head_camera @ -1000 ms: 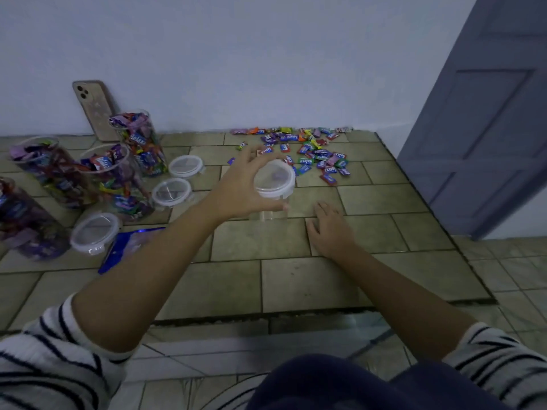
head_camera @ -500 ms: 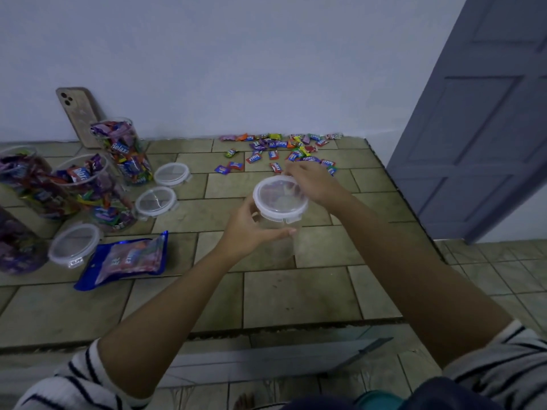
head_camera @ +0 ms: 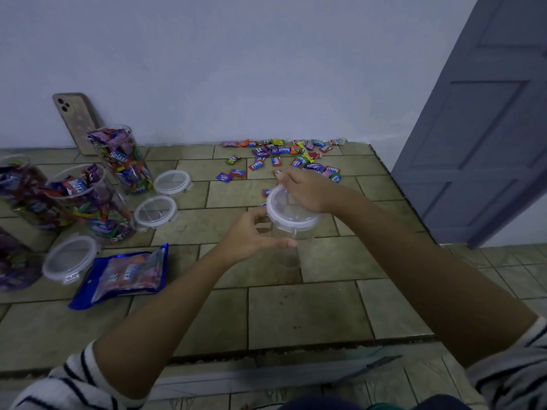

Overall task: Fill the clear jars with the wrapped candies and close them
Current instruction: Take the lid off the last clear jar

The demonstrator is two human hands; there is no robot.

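Empty jar [head_camera: 286,252] gripped under lid [head_camera: 291,217] by left hand [head_camera: 251,235]; right hand [head_camera: 307,191], on floor a second ago, now pinches lid's far rim. Likely opening before filling.

A plain pale wall [head_camera: 236,69], bluish in the dim, even light, runs across the back and meets a raised ledge [head_camera: 296,315] laid with olive-brown rectangular tiles (their grout lines dark, the surface a little mottled). At the right a grey-blue panelled door [head_camera: 488,128] rises past the ledge's far corner. Beside and below the ledge's dark edge lies a lower floor [head_camera: 509,276] of paler, smaller tiles.
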